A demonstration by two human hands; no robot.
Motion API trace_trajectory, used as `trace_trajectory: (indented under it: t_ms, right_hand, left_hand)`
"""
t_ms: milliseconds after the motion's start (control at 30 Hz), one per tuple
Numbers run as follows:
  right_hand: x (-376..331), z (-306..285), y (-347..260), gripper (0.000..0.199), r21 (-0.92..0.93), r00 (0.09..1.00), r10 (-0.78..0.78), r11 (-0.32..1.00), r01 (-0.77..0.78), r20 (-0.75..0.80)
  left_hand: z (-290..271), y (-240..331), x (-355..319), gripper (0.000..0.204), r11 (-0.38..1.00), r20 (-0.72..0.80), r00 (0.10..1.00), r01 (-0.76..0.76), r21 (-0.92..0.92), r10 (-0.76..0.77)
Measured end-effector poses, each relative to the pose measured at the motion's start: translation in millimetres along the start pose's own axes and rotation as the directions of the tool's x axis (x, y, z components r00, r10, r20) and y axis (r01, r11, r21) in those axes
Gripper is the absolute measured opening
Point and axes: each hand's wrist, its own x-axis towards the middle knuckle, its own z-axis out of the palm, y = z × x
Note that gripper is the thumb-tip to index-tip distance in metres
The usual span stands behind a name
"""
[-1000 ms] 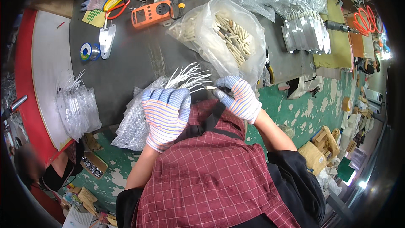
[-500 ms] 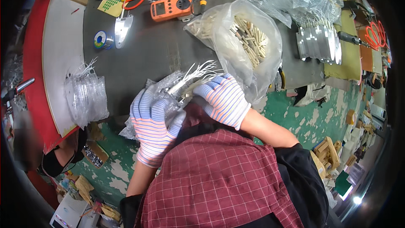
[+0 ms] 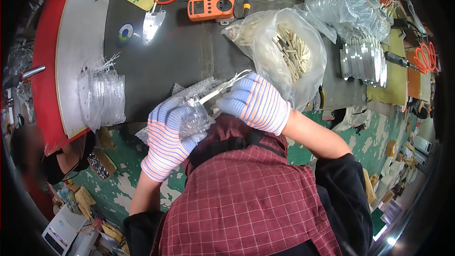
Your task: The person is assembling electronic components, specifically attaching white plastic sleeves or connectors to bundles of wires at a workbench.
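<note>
L hand [image 3: 167, 137] grips bubble-wrapped bundle [image 3: 201, 119] at table's [image 3: 156, 71] near edge; R hand [image 3: 258, 104] over wht wires [image 3: 230, 83], can't tell if pinched. Best: steady bundle, wires tgthr, no yanking.

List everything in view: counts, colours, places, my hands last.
Bubble-wrapped bundle: one, clear, centre
Wires: several, white, centre
Plastic bag: one, translucent, right of centre
Small tubes: many, cream, in the bag
Meter: one, orange, top centre
Spool: one, blue-rimmed, upper left
Shiny plate: one, silver, upper left
Plier handles: count unclear, red and yellow, upper left
Plate stack: one, silver, right
Side bundle: one, clear wrap, left
Wrapped pile: one, clear, upper right
Coiled cord: one, red, far right
Floor clutter: count unclear, mixed colours, lower left
Co-worker: one, black clothing, lower left
Left hand: one, blue-striped glove, on the bundle
Right hand: one, blue-striped glove, at the wires
</note>
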Motion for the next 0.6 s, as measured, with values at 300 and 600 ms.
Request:
trace_trajectory:
  t_ms: [300,600]
  right_hand:
    - [-2,7,-5,0.022,0.534,0.981,0.195,0.828,-0.17,0.01]
    - [-1,0,-8,0.018,0.723,0.904,0.387,0.571,-0.388,0.18]
  left_hand:
    - [-8,11,3,0.062,0.999,0.007,0.999,-0.045,0.027,0.045]
    - [-3,13,11,0.066,0.997,-0.001,0.998,-0.066,0.039,0.066]
